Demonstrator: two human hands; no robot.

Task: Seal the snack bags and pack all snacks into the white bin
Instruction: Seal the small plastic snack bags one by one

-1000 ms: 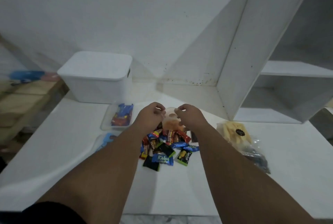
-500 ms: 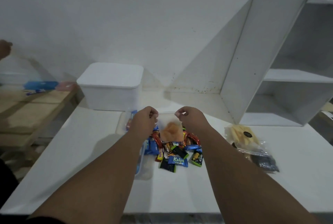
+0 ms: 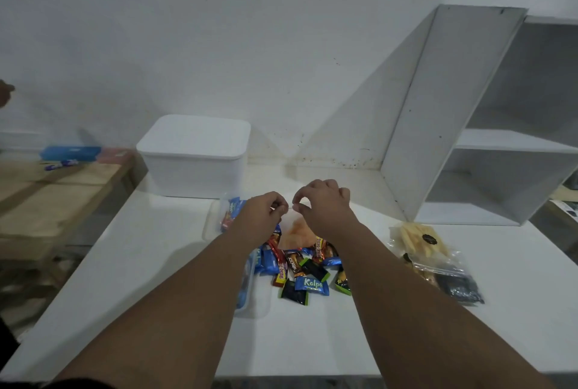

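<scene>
A white table (image 3: 312, 341) is being lit against a bare white wall, with a white shelf unit (image 3: 488, 126) being stood at its far right corner; at the far left of the table the white bin (image 3: 194, 166) is being kept with its lid on, so what it is holding cannot be told. Above the middle of the table a clear snack bag (image 3: 295, 230) of pale orange chips is being held up by its top edge — the left hand (image 3: 262, 216) and the right hand (image 3: 322, 207) are being pinched narrowly on that edge, fingertips nearly touching; whether the strip is closed cannot be told. Directly beneath the bag a heap of small wrapped snacks (image 3: 305, 269) is being left loose on the table, a blue Kalpa packet (image 3: 312, 284) being shown at its near side. Just left of the heap two clear bags are being laid flat; one (image 3: 223, 216), nearer the bin, is holding red and blue wrappers, the other (image 3: 247, 288) is holding blue ones and is partly hidden by the left forearm. Well to the right a clear bag of yellow sticks (image 3: 419, 240) is being rested — touching a bag of dark pieces (image 3: 456, 287) nearer the table's edge.
</scene>
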